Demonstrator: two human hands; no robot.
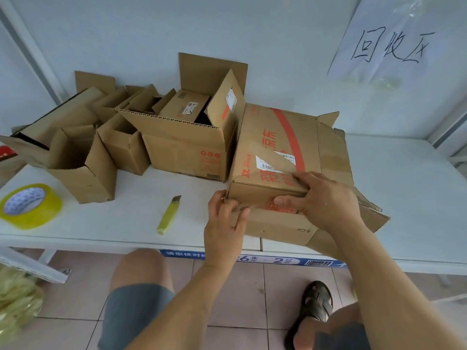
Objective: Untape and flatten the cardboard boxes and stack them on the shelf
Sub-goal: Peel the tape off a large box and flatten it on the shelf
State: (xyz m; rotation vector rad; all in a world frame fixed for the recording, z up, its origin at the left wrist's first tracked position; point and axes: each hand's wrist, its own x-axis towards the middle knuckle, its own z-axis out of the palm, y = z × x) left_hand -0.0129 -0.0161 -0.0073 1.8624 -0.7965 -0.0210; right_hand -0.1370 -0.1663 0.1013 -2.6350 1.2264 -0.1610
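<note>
At shelf front edge: hands on taped box

White shelf bearing the gripped red-printed box; left of the grip, a yellow utility knife; farther left, a tape roll; behind, open cardboard boxes.

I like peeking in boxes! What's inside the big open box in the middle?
Inside the big open box sits a smaller box with labels. Anything under it is hidden.

Red item cut off at left edge
</note>
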